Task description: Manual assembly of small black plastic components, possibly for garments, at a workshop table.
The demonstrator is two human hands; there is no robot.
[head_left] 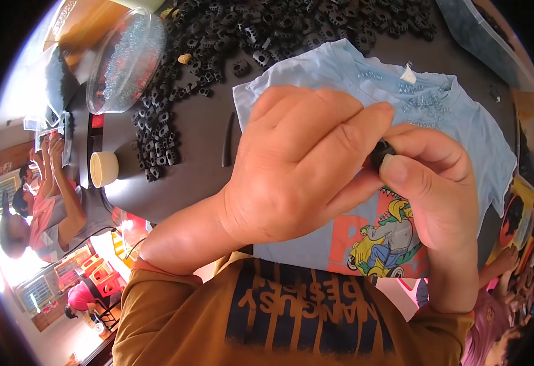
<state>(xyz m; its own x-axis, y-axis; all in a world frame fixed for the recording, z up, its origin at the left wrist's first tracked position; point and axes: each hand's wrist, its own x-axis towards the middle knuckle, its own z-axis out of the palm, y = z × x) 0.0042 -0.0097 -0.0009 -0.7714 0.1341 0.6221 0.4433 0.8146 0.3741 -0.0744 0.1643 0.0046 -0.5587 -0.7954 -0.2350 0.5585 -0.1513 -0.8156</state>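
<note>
My right hand (435,183) pinches a small black plastic part (381,154) between thumb and bent forefinger. My left hand (297,161) is closed right against it, back of the hand upward. Its thumb touches the part's left side; whatever its fingertips hold is hidden. Both hands are above a light-blue T-shirt (468,137) with a cartoon print, spread on the dark table. Small metal springs (425,107) lie loose on the shirt near its collar.
Many black plastic clip pieces (218,46) cover the table's far side and trail left. A clear bowl (93,91) holds springs, with a cream cup (104,169) nearer me. A black strip (228,139) lies beside my left hand. A clear bin (493,46) stands far right. Other people sit left and right.
</note>
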